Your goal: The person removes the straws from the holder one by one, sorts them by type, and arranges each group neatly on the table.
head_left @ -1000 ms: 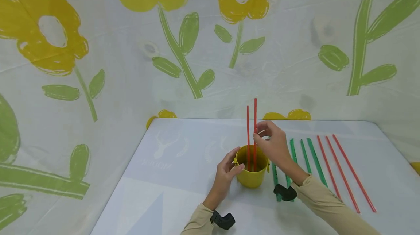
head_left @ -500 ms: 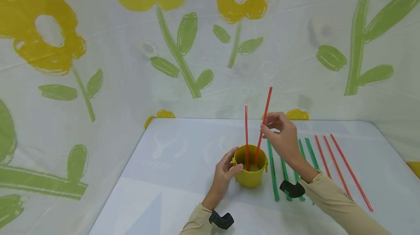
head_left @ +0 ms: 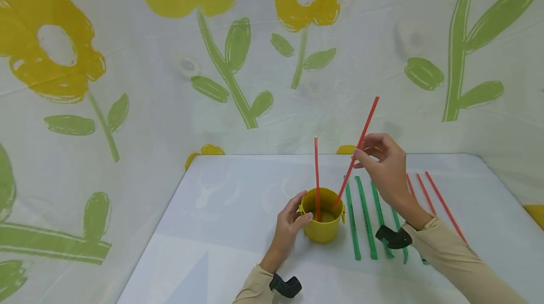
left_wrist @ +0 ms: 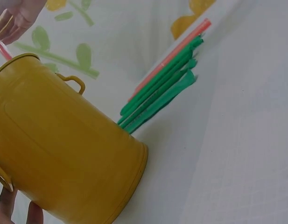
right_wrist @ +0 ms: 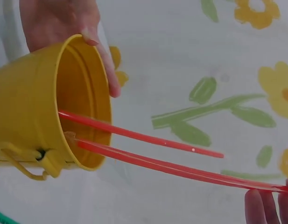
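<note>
A small yellow bucket [head_left: 320, 232] stands upright on the table. My left hand [head_left: 285, 233] holds it from its left side, thumb at the rim and fingers round the outside. One red straw [head_left: 317, 167] stands inside, its upper part above the rim. Between thumb and fingers my right hand [head_left: 384, 167] pinches a second red straw [head_left: 368, 122], tilted to the right. The lower end of this straw is just inside the bucket's mouth, as the right wrist view also shows near the rim [right_wrist: 106, 154]. Two small side handles, one of them this handle [left_wrist: 73, 83], show on the bucket.
Right of the bucket, several green paper-wrapped straws [head_left: 366, 219] lie side by side on the white table [head_left: 187, 257]. Farther right lie several red straws [head_left: 444, 202], partly hidden by my right arm. A flower-printed cloth [head_left: 161, 105] hangs behind the table.
My right hand has moved up and to the right, drawing the pinched red straw upward and tilting it. My left hand, the bucket and the other straw inside have stayed in place.
</note>
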Demonstrator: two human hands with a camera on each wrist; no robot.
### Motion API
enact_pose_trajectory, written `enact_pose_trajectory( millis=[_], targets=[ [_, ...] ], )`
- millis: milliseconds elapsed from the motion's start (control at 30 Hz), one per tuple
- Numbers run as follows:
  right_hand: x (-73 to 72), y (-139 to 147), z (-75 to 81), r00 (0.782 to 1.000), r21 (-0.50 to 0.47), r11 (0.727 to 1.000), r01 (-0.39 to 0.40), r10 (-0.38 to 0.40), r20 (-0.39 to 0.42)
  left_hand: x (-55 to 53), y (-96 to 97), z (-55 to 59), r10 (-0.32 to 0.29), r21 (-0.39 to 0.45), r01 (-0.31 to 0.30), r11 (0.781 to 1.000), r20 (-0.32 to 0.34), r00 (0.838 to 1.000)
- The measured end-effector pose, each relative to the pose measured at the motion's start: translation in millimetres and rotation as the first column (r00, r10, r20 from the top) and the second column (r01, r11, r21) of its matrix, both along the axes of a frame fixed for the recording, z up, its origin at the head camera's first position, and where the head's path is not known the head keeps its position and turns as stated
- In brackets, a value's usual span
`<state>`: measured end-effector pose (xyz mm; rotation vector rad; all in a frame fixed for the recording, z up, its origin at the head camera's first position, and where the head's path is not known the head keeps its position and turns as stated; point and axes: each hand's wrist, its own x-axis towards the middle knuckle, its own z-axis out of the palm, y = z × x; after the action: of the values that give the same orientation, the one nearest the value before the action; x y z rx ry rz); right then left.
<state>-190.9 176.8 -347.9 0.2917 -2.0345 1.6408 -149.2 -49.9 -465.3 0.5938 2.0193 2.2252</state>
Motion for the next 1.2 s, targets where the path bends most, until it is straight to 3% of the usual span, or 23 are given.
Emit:
enact_pose_trajectory(
  millis=[167,300,433,600,833,1067,1200],
  targets=[
    [3.8,8.1,10.3,0.999,-0.054,0.998,0.007,-0.009,-0.031,-6.0,0.7,-16.2,0.01,0.019,-0.01,1.0,-0.021,1.0],
    [3.8,17.5,14.6,0.999,-0.152,0.988,-0.008,0.0,-0.054,-11.1,3.1,-30.6,0.028,0.036,-0.027,0.999,-0.042,0.999],
    [4.0,26.2,18.0,0.998,-0.225,0.974,-0.02,0.005,-0.069,-11.4,4.4,-33.3,0.039,0.042,-0.036,0.998,-0.061,0.997],
    [4.6,36.6,20.8,0.998,-0.251,0.968,-0.015,-0.001,-0.064,-10.6,4.1,-32.4,0.033,0.047,-0.031,0.998,-0.056,0.998],
    [7.7,56.5,16.1,0.999,-0.209,0.978,0.018,-0.027,-0.042,-10.7,5.6,-32.6,0.031,0.053,-0.028,0.998,-0.054,0.998],
    [11.5,75.8,9.7,0.986,0.009,0.987,0.161,-0.161,0.037,-10.1,5.0,-30.8,0.035,0.055,-0.032,0.998,-0.047,0.998],
    [11.5,84.4,6.4,0.978,0.063,0.979,0.194,-0.198,0.069,-6.7,2.7,-20.2,0.027,0.047,-0.026,0.999,-0.023,0.999]
  ],
)
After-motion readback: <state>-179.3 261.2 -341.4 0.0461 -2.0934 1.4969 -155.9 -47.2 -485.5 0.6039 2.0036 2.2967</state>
